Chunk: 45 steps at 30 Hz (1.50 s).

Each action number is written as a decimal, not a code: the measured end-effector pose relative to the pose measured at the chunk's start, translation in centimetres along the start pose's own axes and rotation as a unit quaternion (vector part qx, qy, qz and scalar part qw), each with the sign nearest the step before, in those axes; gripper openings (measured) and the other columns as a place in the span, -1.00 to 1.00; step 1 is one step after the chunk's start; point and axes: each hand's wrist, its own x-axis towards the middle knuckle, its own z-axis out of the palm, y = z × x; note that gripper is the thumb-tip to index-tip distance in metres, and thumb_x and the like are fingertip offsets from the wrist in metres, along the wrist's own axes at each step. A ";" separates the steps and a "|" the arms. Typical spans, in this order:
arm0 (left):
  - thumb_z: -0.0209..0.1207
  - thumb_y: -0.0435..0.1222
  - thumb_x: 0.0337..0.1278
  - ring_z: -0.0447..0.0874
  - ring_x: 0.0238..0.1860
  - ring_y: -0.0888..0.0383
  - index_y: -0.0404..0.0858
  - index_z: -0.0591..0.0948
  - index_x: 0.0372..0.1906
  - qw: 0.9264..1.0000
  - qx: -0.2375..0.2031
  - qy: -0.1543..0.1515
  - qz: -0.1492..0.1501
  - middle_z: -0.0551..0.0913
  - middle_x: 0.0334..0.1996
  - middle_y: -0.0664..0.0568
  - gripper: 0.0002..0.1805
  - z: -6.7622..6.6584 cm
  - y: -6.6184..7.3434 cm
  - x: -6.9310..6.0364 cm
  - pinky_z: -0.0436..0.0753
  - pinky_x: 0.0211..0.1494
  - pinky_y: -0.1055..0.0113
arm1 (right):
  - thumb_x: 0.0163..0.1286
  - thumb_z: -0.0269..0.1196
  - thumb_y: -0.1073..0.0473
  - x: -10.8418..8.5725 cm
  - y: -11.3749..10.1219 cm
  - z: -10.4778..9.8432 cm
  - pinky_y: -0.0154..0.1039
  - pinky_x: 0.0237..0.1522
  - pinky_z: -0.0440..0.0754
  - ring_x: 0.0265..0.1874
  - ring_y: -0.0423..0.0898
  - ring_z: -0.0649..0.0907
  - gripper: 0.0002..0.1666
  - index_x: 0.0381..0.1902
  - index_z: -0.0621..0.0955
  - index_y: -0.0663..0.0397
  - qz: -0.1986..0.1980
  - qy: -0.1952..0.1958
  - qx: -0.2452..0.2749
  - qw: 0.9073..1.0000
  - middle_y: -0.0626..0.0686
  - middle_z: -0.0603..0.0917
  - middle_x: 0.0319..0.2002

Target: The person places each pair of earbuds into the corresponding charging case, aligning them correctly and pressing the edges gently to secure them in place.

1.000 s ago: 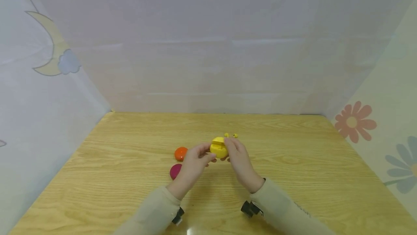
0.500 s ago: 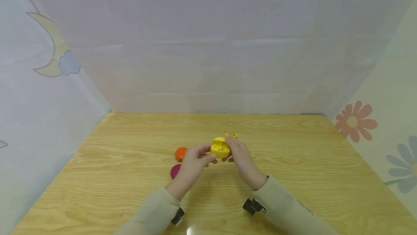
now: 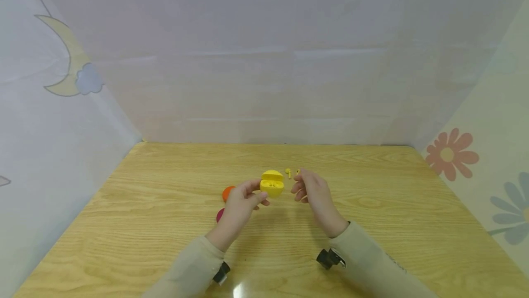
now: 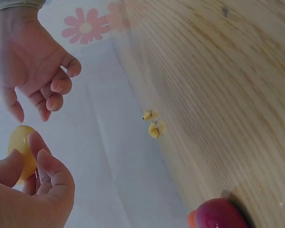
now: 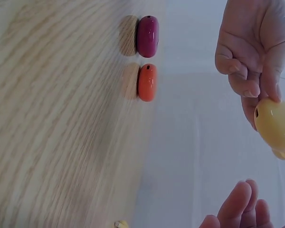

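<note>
My left hand (image 3: 237,208) grips a yellow earbud case (image 3: 271,190) between thumb and fingers, held above the table. Its lid is raised, and the inside faces the head camera. To the right of the case, apart from it, my right hand (image 3: 318,199) holds nothing, its fingers loosely bent. Two yellow earbuds lie on the table just beyond the hands: the left earbud (image 3: 289,172) shows fully, while the right earbud (image 3: 298,171) is partly hidden behind the right hand's fingers. In the right wrist view the case (image 5: 275,124) appears from its outside, pinched by the left hand (image 5: 259,42).
An orange case (image 5: 147,83) and a magenta case (image 5: 147,37) rest on the wooden table (image 3: 165,224) left of the left hand, which partly covers them in the head view. A pale cloth wall (image 3: 264,96) rises behind the table.
The case lid has gone from barely raised to wide. My right hand has let go of the case and moved right; the left hand has shifted slightly left with the case.
</note>
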 end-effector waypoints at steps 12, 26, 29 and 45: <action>0.16 -0.39 0.30 0.66 -0.31 0.13 -0.43 0.53 0.13 1.000 -0.005 -0.001 -0.001 0.62 -0.03 -0.10 -0.65 -0.1 -0.3 0.1 0.53 -0.18 0.24 | 0.59 -0.12 -0.06 0.7 0.6 -0.7 -0.18 -0.35 0.44 -0.55 -0.07 0.53 -0.51 -0.18 0.51 0.25 0.027 0.004 0.000 1.000 0.05 0.57 -0.46; 0.16 -0.41 0.29 0.66 -0.32 0.15 -0.43 0.53 0.15 1.000 -0.011 0.008 -0.002 0.63 -0.01 -0.12 -0.64 -0.1 -0.2 0.1 0.53 -0.18 0.24 | 0.56 -0.08 -0.04 2.0 1.0 -0.9 -0.20 -0.42 0.45 -0.58 -0.12 0.54 -0.57 -0.18 0.52 0.22 0.059 0.007 -0.011 0.998 0.01 0.59 -0.48; 0.16 -0.41 0.29 0.66 -0.33 0.15 -0.44 0.52 0.16 1.000 -0.011 0.011 0.001 0.62 -0.01 -0.13 -0.63 -0.2 -0.2 0.1 0.54 -0.20 0.25 | 0.56 -0.07 -0.02 2.3 1.1 -1.0 -0.18 -0.39 0.46 -0.58 -0.12 0.54 -0.59 -0.19 0.51 0.22 0.066 0.006 -0.013 0.998 0.02 0.58 -0.48; 0.17 -0.38 0.30 0.66 -0.33 0.16 -0.45 0.52 0.16 1.000 -0.010 0.009 0.005 0.66 -0.07 -0.13 -0.62 -0.5 -0.2 0.2 0.53 -0.20 0.25 | 0.52 0.00 0.11 4.0 2.1 -1.0 -0.27 -0.41 0.44 -0.59 -0.14 0.54 -0.61 0.02 0.49 0.37 0.091 -0.012 -0.020 0.996 0.01 0.56 -0.47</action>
